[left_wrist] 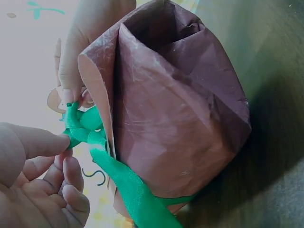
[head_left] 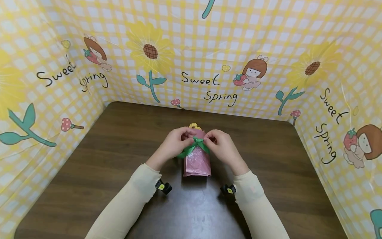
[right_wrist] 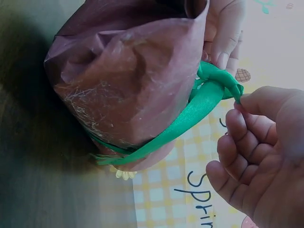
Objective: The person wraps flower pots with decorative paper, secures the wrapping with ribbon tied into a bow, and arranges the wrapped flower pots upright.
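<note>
A small bouquet in pink wrapping paper [head_left: 197, 162] lies on the table, its yellow flowers [head_left: 194, 126] showing at the far end. Green ribbon [head_left: 191, 149] goes round the wrap and is looped into a knot or bow on its upper side. My left hand [head_left: 176, 141] pinches one part of the ribbon between thumb and finger, seen closely in the left wrist view. On the other side my right hand [head_left: 222, 144] pinches another part with thumb and forefinger. In the right wrist view a ribbon tail [right_wrist: 190, 116] runs down along the paper.
The dark wooden table [head_left: 256, 146] extends around the bouquet. A yellow checked cloth [head_left: 197, 59] with flowers and lettering walls in the back and both sides. Black wrist cameras [head_left: 164, 187] are strapped below both hands.
</note>
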A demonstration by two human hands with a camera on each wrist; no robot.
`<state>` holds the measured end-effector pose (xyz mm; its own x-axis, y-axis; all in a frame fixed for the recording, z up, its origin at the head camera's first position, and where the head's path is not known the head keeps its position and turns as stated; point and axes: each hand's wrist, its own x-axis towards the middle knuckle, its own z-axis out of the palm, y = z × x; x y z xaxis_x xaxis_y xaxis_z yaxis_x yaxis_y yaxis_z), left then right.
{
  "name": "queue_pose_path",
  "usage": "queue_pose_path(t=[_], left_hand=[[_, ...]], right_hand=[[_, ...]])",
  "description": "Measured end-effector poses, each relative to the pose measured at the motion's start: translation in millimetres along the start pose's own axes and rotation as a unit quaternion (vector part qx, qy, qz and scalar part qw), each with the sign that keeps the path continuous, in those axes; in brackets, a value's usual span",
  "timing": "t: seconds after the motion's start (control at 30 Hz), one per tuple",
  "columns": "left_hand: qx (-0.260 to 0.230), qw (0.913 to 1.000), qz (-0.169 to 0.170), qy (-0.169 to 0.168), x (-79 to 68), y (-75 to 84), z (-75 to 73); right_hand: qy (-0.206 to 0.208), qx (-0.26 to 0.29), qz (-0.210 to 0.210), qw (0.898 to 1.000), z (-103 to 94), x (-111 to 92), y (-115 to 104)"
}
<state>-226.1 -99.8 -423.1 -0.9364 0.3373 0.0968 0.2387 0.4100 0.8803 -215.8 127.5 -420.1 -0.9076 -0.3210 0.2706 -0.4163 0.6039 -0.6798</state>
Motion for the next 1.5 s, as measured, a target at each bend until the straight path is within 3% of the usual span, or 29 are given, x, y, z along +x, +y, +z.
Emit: queue_pose_path(t=[0.9, 1.5], left_hand=[[0.0, 0.9997, -0.015, 0.021, -4.8, 6.6, -9.6], [0.029, 0.9992, 0.001, 0.028, -4.0, 4.7, -13.5]], right_hand=[[0.008, -0.003, 0.019, 1.0, 6.4, 3, 0], [-0.011, -0.013, 0.04, 0.999, 6.6, 4, 2]])
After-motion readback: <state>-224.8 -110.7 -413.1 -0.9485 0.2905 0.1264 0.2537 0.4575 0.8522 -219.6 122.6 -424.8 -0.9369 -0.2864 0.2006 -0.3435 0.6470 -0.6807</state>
